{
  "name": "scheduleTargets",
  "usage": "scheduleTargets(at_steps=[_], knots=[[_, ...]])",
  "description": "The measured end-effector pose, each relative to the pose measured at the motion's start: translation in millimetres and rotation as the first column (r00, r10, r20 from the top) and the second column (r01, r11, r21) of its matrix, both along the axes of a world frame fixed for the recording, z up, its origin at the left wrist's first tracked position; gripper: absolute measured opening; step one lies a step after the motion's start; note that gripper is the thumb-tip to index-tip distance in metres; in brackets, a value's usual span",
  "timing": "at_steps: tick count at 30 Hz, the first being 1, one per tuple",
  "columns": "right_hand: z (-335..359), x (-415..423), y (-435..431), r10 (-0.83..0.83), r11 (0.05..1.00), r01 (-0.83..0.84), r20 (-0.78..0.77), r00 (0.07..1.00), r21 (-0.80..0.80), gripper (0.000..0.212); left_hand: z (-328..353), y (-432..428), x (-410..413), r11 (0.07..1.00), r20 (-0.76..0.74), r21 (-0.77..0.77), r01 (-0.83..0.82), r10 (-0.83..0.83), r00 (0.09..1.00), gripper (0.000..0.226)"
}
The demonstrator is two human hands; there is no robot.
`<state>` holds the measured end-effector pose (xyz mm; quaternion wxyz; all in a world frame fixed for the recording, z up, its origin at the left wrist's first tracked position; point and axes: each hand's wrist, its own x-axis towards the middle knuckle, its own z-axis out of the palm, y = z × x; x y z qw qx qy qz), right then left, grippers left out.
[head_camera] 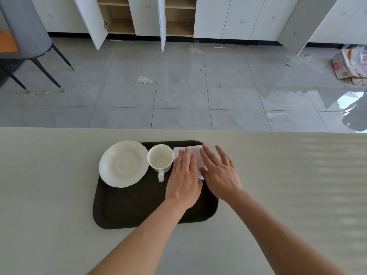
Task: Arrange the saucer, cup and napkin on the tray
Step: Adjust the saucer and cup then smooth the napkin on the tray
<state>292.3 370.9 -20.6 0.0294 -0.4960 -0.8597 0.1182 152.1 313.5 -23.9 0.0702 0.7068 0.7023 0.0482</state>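
Note:
A dark brown tray (129,211) lies on the pale table. A white scalloped saucer (124,163) sits at its far left corner, overhanging the tray's edge. Just right of it stands an empty white cup (160,160), upright, its handle pointing toward me. A folded white napkin (195,155) lies at the tray's far right corner. My left hand (184,181) and my right hand (220,175) both rest flat on the napkin, fingers extended, covering most of it.
The pale table (278,185) ends just beyond the tray. Behind it is a grey tiled floor with scraps of litter, a grey chair (25,36) at far left, white cabinets with open doors, and cardboard (349,66) at far right.

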Motion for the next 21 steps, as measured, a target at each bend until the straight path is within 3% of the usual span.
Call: scheduleTargets(at_steps=[7, 21], knots=[[-12.6, -3.1, 24.1, 0.074, 0.996, -0.066, 0.169, 0.983, -0.055, 0.061, -25.6, 22.7, 1.2, 0.993, -0.058, -0.09, -0.072, 0.067, 0.996, 0.071], [-15.9, -3.7, 20.4, 0.112, 0.993, -0.116, 0.183, 0.977, 0.012, 0.064, -24.8, 15.6, 3.7, 0.994, -0.035, -0.064, -0.086, 0.084, 0.996, 0.069]])
